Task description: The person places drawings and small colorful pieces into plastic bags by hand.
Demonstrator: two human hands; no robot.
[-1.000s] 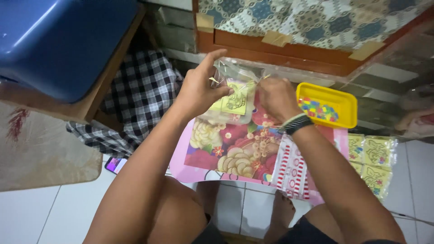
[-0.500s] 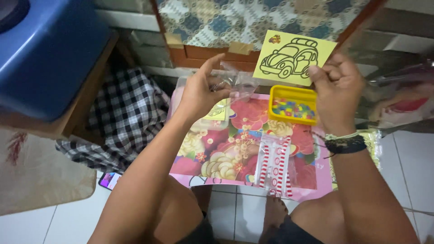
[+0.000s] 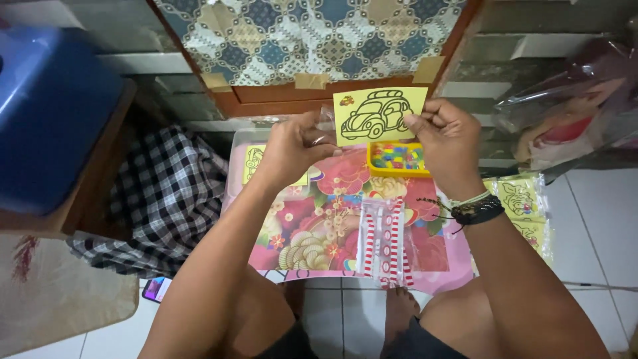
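My right hand (image 3: 446, 143) pinches the top right corner of a yellow card (image 3: 377, 114) printed with a black car outline, holding it upright above a pink flowered board (image 3: 312, 223). My left hand (image 3: 291, 149) is just left of the card, its fingers closed on a crumpled clear plastic sleeve (image 3: 324, 123). Below the card a small yellow tray (image 3: 397, 159) of coloured bits rests on the board. Another yellow card (image 3: 252, 163) lies partly under my left hand. A red-and-white striped packet (image 3: 384, 242) lies near the board's front edge.
A blue plastic tub (image 3: 50, 113) stands on a wooden stand at left, with checked cloth (image 3: 166, 193) beside it. Wrapped yellow cards (image 3: 525, 206) lie on the tiled floor at right, below a clear bag (image 3: 571, 113). A phone (image 3: 156, 289) lies on the floor.
My right hand drew the car card out of the clear sleeve and raised it above the tray. My left hand kept the sleeve and stayed beside the card.
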